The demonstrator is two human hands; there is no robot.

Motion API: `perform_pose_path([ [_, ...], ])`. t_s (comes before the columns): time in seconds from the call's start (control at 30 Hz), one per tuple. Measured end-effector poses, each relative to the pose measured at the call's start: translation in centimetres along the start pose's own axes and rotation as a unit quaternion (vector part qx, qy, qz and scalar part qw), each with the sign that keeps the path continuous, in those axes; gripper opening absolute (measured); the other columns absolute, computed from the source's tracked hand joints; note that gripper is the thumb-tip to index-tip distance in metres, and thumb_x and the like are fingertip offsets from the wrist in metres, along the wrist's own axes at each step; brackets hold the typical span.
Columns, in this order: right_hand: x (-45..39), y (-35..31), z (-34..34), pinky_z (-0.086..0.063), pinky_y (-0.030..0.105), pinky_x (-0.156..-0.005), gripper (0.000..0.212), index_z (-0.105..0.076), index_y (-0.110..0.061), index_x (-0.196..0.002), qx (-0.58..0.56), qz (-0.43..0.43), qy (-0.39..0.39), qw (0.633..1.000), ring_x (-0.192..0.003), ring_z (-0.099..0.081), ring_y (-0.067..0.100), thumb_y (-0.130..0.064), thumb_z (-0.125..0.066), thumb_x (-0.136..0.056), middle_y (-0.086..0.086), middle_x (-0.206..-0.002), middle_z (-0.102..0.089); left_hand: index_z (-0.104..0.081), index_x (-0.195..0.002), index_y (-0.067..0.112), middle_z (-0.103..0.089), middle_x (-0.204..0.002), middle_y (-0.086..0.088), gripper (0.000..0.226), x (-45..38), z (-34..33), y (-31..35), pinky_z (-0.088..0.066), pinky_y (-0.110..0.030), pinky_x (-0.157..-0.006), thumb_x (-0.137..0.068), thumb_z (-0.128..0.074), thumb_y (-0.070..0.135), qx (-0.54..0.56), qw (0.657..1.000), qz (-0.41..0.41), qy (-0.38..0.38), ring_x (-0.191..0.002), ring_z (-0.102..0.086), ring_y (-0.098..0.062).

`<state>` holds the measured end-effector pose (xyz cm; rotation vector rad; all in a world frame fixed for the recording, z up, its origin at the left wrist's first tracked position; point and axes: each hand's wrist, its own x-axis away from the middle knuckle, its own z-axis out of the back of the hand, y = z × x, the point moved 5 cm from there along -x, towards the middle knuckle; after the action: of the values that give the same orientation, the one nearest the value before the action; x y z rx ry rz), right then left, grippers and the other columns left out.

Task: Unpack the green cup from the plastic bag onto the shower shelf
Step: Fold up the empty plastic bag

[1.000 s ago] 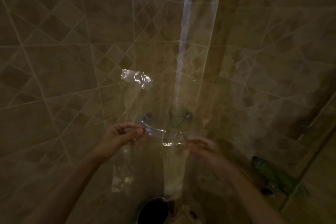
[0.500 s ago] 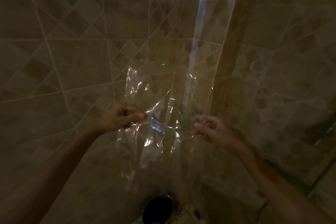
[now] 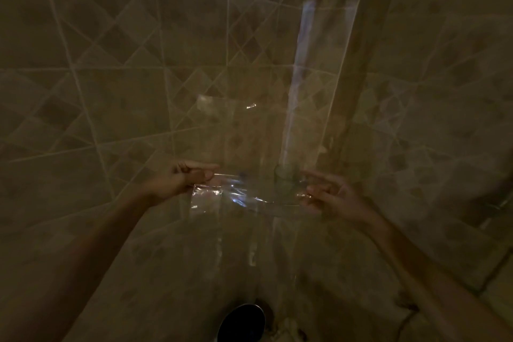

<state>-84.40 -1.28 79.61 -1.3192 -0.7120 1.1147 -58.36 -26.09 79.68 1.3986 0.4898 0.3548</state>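
In the dim tiled shower corner, my left hand (image 3: 181, 179) pinches one end of a clear, crinkled plastic bag (image 3: 230, 196). My right hand (image 3: 329, 194) holds the other end, so the bag stretches almost flat between them. Just behind the bag, a faint greenish cup (image 3: 283, 179) stands upright in the corner, apart from both hands. It seems to rest on the glass corner shelf (image 3: 273, 203), whose curved front edge barely shows. The bag looks empty.
Brown diamond-pattern tile walls meet in the corner behind the cup, with a pale vertical light streak (image 3: 298, 78) running up it. A dark round metal object (image 3: 241, 322) lies low at the bottom centre. A metal fitting (image 3: 499, 204) shows at the right edge.
Half a second ago the bag hung spread upright between my hands. It now lies low and nearly flat, and my hands have moved further apart.
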Motion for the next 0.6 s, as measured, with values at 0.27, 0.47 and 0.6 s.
perform_pose_path([
  [0.27,0.8,-1.2,1.9,-0.060,0.021,-0.079,0.036,-0.083,-0.014,-0.089,-0.037,0.006,0.055,0.998,-0.089,-0.075,0.015,0.010,-0.056,-0.089,0.005,-0.097,-0.081,-0.082,-0.086,0.011,-0.081,-0.085,-0.002,0.040,-0.8,0.1,0.6,-0.058,-0.015,-0.066,-0.090,-0.051,-0.015,0.042,0.998,-0.039,0.019,-0.076,-0.076,-0.008],
  [0.47,0.2,-1.1,3.4,-0.058,0.015,-0.063,0.061,-0.080,-0.022,-0.066,-0.050,-0.005,0.071,0.996,-0.071,-0.075,0.003,0.014,-0.044,-0.099,-0.004,-0.078,-0.080,-0.084,-0.085,0.013,-0.081,-0.095,-0.006,0.041,-1.3,1.0,0.9,-0.059,-0.017,-0.074,-0.088,-0.052,-0.013,0.063,0.997,-0.041,0.016,-0.086,-0.077,-0.010],
  [0.6,0.4,-0.7,4.2,-0.060,0.022,-0.067,0.038,-0.082,-0.015,-0.086,-0.074,-0.011,0.066,0.995,-0.078,-0.075,0.010,0.004,-0.051,-0.096,0.004,-0.087,-0.080,-0.081,-0.098,0.007,-0.076,-0.113,-0.014,0.042,-1.1,0.8,1.4,-0.058,-0.021,-0.083,-0.089,-0.045,-0.013,0.078,0.996,-0.044,-0.006,-0.104,-0.074,-0.018],
])
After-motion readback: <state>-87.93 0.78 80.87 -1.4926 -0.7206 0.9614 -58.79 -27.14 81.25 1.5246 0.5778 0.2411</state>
